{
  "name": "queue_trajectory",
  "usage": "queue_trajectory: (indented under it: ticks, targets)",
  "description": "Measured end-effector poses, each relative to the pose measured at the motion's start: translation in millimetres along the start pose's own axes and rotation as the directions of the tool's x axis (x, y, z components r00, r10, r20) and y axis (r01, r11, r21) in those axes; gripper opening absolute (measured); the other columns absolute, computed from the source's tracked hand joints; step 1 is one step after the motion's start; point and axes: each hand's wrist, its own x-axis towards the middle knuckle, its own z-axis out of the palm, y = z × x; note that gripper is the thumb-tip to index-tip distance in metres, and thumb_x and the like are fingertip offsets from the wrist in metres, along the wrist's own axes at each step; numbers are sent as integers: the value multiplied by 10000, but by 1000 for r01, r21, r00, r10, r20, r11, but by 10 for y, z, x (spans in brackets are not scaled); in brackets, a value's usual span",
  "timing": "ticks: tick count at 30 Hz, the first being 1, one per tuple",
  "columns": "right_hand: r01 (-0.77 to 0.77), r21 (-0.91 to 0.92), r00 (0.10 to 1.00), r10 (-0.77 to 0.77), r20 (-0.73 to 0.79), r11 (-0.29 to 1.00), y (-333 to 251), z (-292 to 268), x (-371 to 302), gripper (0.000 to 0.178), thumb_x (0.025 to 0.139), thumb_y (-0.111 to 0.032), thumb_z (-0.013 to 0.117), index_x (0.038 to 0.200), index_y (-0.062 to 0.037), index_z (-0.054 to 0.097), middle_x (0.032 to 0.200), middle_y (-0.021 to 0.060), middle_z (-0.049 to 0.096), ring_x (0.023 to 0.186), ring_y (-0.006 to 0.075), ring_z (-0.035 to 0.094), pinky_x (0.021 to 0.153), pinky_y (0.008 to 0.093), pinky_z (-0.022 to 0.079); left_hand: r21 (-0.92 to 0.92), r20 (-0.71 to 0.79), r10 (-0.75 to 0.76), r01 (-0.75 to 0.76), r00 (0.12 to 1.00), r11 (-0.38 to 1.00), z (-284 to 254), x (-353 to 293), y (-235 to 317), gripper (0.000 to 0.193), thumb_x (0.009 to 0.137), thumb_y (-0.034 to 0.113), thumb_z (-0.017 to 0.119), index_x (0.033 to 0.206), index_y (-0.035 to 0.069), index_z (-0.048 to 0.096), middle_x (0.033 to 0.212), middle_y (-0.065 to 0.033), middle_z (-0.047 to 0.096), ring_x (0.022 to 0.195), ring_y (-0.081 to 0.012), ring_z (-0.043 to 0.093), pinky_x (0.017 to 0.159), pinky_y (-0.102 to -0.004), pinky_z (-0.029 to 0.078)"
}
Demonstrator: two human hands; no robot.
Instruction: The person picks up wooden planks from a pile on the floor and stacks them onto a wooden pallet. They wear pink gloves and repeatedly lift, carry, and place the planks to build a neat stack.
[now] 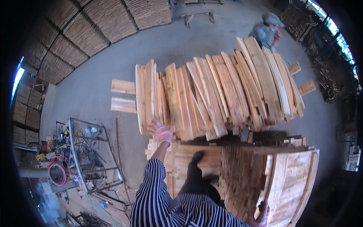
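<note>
My left hand (162, 133), in a thin translucent glove, rests with its fingers spread at the near end of the leftmost planks. Those belong to a wide, uneven pile of loose wooden planks (223, 89) lying side by side in front of me. At the lower right, my right hand (260, 216) is beside the edge of a stack of boards (293, 178), thumb and fingers apart. It is partly blurred, and whether it touches the wood I cannot tell. My feet are on a wooden surface (181, 153) between the pile and me.
Bearers (124, 86) jut out from under the pile's left side. A metal frame rack (77, 151) with tools and a coiled red hose (56, 173) stands at left. Tall board stacks (83, 34) line the far left. Another person (264, 32) is behind the pile at right.
</note>
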Motion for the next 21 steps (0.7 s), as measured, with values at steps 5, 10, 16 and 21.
queue_trajectory:
  ticks: [5,10,16,21]
  targets:
    - [284,-6,940,-277,201,959,-292,402,483,840,740,-17,842,1504,-34,493,1323,152,621,1194,283,633,913,304,581,69,47,-199,195,979,978,-2,1016,-131,1076,790,422,838,1591,76,209,1557,-236,391,1392,-398,459,1126,-473,426]
    - [199,-77,875,-142,462,977,-1226,794,949,878,682,-81,874,1474,-19,499,1329,185,610,1227,312,626,1019,395,533,-81,88,-123,130,988,988,-87,1253,-389,695,875,294,754,1443,39,444,1349,-203,580,1197,-372,605,946,-432,554]
    - [418,29,632,-314,708,908,-2086,1819,1742,904,785,-254,858,1530,-21,403,1396,209,571,1274,350,593,1040,421,510,-918,396,309,376,865,126,-693,939,-815,533,867,117,761,1347,7,557,1163,-105,692,985,-251,694,904,-383,582]
    - [-76,311,449,-246,859,947,-2562,3334,2059,1313,773,-561,848,1628,8,29,1614,348,263,1489,406,346,1171,434,387,-814,521,322,346,791,467,-626,-609,-501,759,825,188,822,1426,-63,433,1195,-164,676,1070,-260,672,931,-386,574]
